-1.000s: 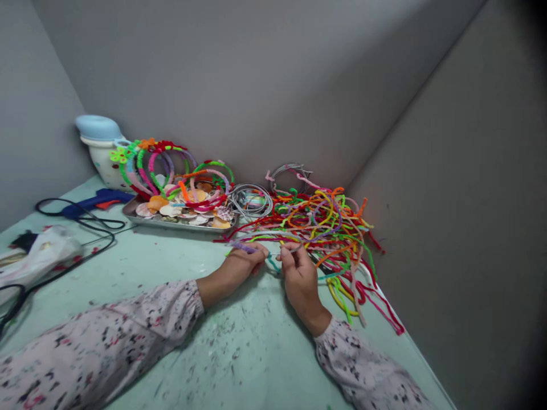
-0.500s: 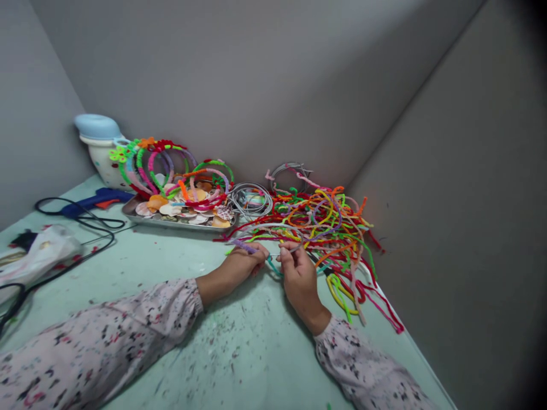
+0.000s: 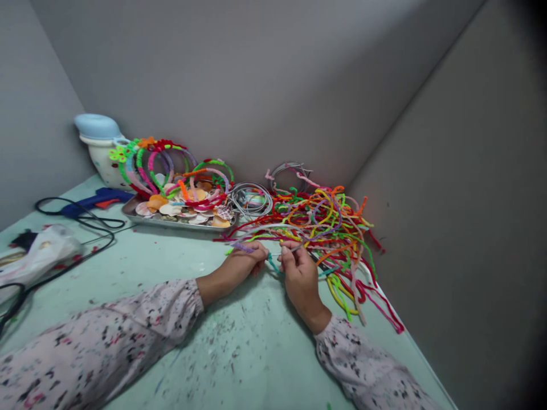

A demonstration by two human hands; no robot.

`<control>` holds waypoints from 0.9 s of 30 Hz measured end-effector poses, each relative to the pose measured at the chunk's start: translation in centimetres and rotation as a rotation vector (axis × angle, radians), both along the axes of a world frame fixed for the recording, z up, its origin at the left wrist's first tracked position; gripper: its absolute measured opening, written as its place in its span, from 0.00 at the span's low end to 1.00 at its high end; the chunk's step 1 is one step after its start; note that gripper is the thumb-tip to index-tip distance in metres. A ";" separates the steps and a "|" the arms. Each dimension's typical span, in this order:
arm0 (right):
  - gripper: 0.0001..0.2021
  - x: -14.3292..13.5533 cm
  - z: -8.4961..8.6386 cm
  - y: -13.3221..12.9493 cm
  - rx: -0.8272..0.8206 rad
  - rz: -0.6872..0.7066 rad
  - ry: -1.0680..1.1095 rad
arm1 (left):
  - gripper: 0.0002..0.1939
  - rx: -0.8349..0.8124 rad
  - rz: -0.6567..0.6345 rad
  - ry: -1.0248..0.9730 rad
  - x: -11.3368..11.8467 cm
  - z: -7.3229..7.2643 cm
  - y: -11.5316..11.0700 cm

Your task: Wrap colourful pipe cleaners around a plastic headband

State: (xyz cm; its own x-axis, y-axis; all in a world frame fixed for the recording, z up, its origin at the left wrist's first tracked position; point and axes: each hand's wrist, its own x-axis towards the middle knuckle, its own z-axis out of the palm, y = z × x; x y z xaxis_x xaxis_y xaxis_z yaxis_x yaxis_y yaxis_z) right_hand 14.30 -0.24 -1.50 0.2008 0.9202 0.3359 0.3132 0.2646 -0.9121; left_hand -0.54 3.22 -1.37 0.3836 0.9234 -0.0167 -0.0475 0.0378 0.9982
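My left hand [image 3: 243, 265] is closed on a grey wire hoop [image 3: 273, 226], at a stretch wrapped in fuzzy purple pipe cleaner [image 3: 242, 247]. A teal pipe cleaner [image 3: 273, 263] starts at its fingertips, dips below the wire and runs into my right hand [image 3: 300, 280]. That hand is closed in a pinch, and a teal end sticks out on its right side. The bare wire also reaches the right fingertips; whether they grip it too is hard to tell. The hoop's far side arches over the table beyond both hands.
A heap of coloured pipe cleaners [image 3: 329, 219] lies behind and right, with scissors [image 3: 342, 296] partly under it. A metal tray [image 3: 179, 226] holds shells and wrapped hoops. Coiled wire [image 3: 252, 199] sits beside it. At left are a blue glue gun [image 3: 92, 202], black cord and plastic bag [image 3: 51, 247].
The teal pipe cleaner has shifted slightly in my fingers, and its free end shows further out to the right of my right hand. Both hands stay nearly in place.
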 end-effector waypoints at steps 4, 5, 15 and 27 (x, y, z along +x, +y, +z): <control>0.14 -0.1 0.3 -0.3 0.081 -0.058 0.043 | 0.14 -0.011 0.062 -0.082 0.1 0.2 0.2; 0.14 -0.1 0.4 -0.5 0.126 -0.081 0.035 | 0.14 -0.029 0.081 -0.108 0.1 0.4 0.2; 0.10 -0.9 0.3 -1.1 0.113 0.311 -0.427 | 0.14 -0.148 0.097 -0.276 -0.1 0.7 0.5; 0.11 -0.4 -0.5 0.5 -0.074 0.189 0.081 | 0.13 -0.036 -0.014 -0.181 -0.3 0.5 0.1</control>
State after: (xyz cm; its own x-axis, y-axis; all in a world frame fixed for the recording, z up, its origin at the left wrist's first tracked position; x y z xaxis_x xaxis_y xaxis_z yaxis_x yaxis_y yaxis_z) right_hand 13.93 0.26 -1.98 0.0463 0.9656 0.2559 0.1891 0.2430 -0.9514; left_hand -0.80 3.29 -0.91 0.3965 0.9178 0.0206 -0.2253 0.0756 0.9714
